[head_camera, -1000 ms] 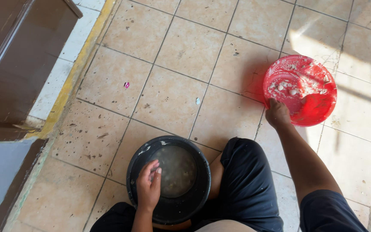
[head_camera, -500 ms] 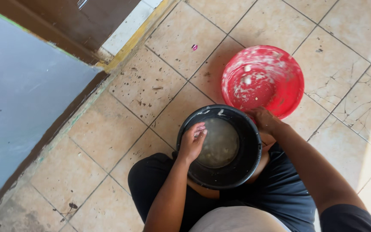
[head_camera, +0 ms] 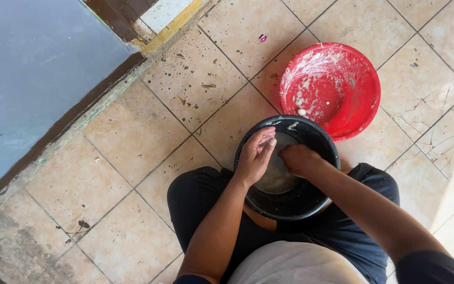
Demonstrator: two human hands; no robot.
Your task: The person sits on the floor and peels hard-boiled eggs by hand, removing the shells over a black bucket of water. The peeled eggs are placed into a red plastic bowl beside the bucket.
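Note:
A black round basin point(head_camera: 311, 202) with cloudy water sits on the tiled floor between my knees. My left hand point(head_camera: 256, 155) hovers over its left rim, fingers loosely curled and apart, holding nothing that I can see. My right hand point(head_camera: 296, 159) reaches down into the basin as a closed fist near the water; whether it grips anything is hidden. Just beyond the black basin a red plastic basin point(head_camera: 342, 63) smeared with white residue touches its far rim.
Beige floor tiles point(head_camera: 132, 137) are speckled with dark spots. A grey-blue wall point(head_camera: 32, 79) with a dark base strip runs along the left. A yellow-edged step point(head_camera: 172, 26) lies at the top. A small pink scrap point(head_camera: 262, 38) rests on a tile.
My right hand left the red basin's rim and moved into the black basin. The view swung left, so the wall now fills the left side.

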